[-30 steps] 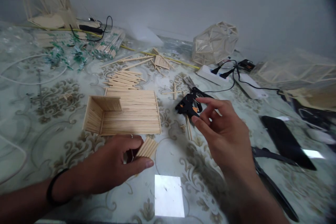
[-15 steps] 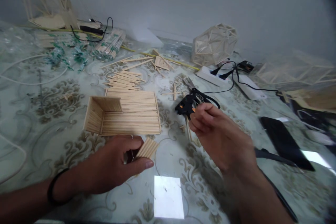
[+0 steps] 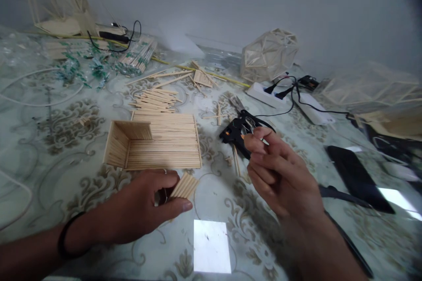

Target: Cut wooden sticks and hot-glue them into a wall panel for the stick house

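My left hand grips a small panel of wooden sticks laid side by side, with the thumb along its near edge. My right hand is raised off the table with its fingers curled together; whether anything tiny is between them I cannot make out. Just beyond my left hand stands a stick-built piece, a flat base with two low walls meeting at its left corner. Near my right fingertips lie a black tool with orange parts, partly hidden, and black-handled pliers.
Loose cut sticks lie in a pile behind the base. Farther back are bagged sticks and a faceted stick frame. A power strip with black cables sits at the back right, a black phone at the right.
My right hand has shifted slightly right and turned, its fingers now curled more toward me. My left hand and the small panel have stayed nearly in place.
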`<action>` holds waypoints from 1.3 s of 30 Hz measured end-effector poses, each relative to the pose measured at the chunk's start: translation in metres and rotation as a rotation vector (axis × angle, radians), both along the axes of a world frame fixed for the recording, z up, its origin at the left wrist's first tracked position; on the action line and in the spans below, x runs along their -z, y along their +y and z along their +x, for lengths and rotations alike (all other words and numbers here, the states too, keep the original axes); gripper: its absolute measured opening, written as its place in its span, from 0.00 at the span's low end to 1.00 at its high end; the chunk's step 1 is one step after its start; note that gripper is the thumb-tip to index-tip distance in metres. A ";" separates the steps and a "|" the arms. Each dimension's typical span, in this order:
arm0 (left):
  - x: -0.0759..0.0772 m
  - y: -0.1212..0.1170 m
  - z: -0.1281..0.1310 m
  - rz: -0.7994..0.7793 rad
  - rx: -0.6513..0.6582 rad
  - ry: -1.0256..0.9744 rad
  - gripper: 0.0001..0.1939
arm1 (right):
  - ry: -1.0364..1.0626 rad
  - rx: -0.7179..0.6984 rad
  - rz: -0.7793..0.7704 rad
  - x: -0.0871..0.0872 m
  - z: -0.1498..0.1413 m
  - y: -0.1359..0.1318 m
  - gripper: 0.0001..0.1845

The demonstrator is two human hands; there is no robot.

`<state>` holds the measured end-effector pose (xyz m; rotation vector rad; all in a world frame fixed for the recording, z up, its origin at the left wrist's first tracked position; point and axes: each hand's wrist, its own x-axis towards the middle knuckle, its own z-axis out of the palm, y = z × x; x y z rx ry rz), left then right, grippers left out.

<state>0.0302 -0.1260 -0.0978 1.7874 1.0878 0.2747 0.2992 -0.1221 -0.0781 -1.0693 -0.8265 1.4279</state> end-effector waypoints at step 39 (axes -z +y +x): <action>-0.001 0.000 0.000 -0.004 0.016 -0.004 0.18 | -0.210 -0.019 0.138 0.019 -0.002 0.006 0.10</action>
